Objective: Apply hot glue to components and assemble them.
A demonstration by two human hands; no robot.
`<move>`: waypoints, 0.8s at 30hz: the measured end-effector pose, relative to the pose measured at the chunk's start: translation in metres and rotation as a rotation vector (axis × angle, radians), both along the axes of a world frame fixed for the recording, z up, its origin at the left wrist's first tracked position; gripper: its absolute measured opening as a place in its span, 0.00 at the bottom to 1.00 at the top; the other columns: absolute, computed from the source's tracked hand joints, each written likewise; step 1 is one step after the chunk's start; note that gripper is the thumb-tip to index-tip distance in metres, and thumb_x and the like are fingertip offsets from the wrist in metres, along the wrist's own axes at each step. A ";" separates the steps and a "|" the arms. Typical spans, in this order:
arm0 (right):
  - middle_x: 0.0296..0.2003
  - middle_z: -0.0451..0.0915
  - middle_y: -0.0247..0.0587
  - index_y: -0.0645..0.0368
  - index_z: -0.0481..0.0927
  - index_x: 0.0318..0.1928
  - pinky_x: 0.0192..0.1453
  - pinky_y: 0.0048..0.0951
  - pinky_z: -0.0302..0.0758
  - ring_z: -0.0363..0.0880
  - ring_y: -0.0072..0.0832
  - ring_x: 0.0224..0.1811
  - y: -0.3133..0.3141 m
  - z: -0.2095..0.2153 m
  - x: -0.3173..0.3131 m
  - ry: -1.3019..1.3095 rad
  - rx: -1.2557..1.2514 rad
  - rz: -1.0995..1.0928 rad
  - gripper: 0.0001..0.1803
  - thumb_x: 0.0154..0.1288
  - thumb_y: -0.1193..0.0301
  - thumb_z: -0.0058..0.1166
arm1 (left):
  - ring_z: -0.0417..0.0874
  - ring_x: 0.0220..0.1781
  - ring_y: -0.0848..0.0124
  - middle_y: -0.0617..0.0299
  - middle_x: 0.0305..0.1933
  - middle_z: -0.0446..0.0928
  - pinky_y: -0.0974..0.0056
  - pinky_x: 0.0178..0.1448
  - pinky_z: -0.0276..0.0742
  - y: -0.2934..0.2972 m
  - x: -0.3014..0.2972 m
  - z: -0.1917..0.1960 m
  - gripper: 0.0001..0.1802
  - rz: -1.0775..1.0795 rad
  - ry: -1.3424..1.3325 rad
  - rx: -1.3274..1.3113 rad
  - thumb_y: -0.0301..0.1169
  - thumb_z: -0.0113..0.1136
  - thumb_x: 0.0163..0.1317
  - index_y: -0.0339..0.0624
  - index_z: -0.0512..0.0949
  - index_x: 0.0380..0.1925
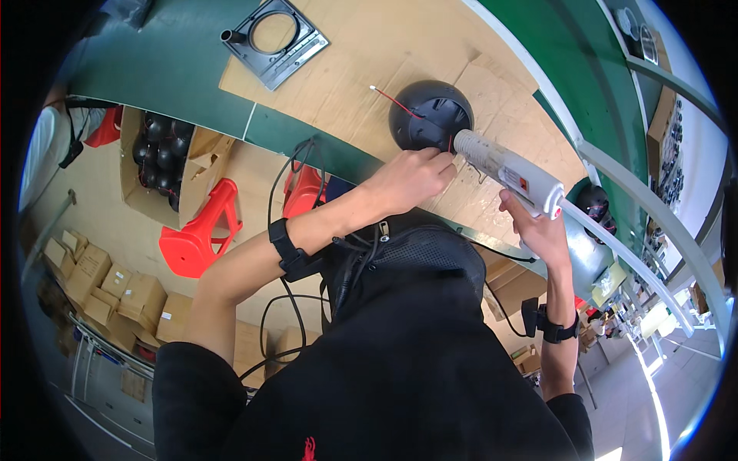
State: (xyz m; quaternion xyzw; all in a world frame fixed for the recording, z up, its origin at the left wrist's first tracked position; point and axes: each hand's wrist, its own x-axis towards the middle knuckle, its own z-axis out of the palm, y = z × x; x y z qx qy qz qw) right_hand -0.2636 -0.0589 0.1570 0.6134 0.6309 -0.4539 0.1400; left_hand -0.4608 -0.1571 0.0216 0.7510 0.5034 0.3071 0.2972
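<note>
Down on the floor at our left we see an open cardboard carton (157, 165) filled with black domes, and beside it a red plastic stool (201, 230) lying tipped over. On the bench (354, 69), a black dome housing (430, 115) rests on cardboard sheeting with a red wire (393, 101) sticking out of it. Our left hand (411, 178) has its grip pinched together on the dome's near edge, though what the fingertips clamp we cannot make out. Our right hand (538, 227) is wrapped tight around the handle of a white hot glue gun (507, 165), nozzle touching the dome. A black square frame (275, 40) lies farther up the bench. Stacked boxes (100, 288) at lower left are blurred.
</note>
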 end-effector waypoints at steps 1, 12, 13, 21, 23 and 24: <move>0.30 0.83 0.42 0.68 0.79 0.48 0.40 0.29 0.76 0.81 0.25 0.33 -0.001 -0.001 0.001 -0.016 0.022 0.006 0.21 0.67 0.61 0.62 | 0.83 0.45 0.59 0.54 0.43 0.76 0.59 0.41 0.85 0.000 0.000 0.000 0.13 -0.002 0.002 -0.009 0.23 0.58 0.49 0.33 0.75 0.37; 0.28 0.83 0.41 0.67 0.80 0.46 0.37 0.29 0.77 0.81 0.24 0.31 -0.003 -0.001 0.000 0.000 0.023 0.014 0.19 0.67 0.61 0.62 | 0.83 0.45 0.60 0.55 0.42 0.77 0.60 0.42 0.85 -0.002 0.002 -0.002 0.12 -0.009 0.025 -0.026 0.23 0.58 0.49 0.34 0.76 0.36; 0.28 0.83 0.41 0.67 0.80 0.46 0.37 0.29 0.77 0.81 0.25 0.30 -0.003 -0.001 0.000 0.004 0.032 0.008 0.19 0.67 0.61 0.62 | 0.83 0.45 0.60 0.55 0.42 0.77 0.60 0.42 0.85 -0.002 0.002 -0.002 0.12 -0.004 0.028 -0.018 0.23 0.58 0.49 0.34 0.76 0.36; 0.27 0.82 0.41 0.66 0.80 0.46 0.36 0.29 0.76 0.81 0.25 0.30 -0.006 -0.004 0.004 0.011 0.044 0.009 0.20 0.67 0.60 0.61 | 0.83 0.46 0.61 0.56 0.43 0.77 0.61 0.42 0.85 -0.002 0.004 -0.004 0.13 -0.005 0.047 -0.015 0.23 0.59 0.48 0.34 0.77 0.37; 0.27 0.82 0.41 0.66 0.80 0.46 0.36 0.29 0.76 0.81 0.25 0.29 -0.006 -0.003 0.003 0.005 0.042 0.011 0.20 0.68 0.60 0.61 | 0.83 0.46 0.61 0.56 0.43 0.77 0.61 0.42 0.85 -0.002 0.004 -0.004 0.13 -0.002 0.042 -0.008 0.23 0.59 0.48 0.34 0.77 0.36; 0.26 0.82 0.40 0.66 0.80 0.46 0.35 0.29 0.76 0.81 0.25 0.29 -0.007 -0.003 0.002 -0.002 0.038 -0.001 0.20 0.68 0.60 0.61 | 0.83 0.46 0.61 0.56 0.43 0.77 0.61 0.42 0.85 -0.002 0.004 -0.004 0.13 0.000 0.043 -0.009 0.23 0.59 0.48 0.34 0.77 0.36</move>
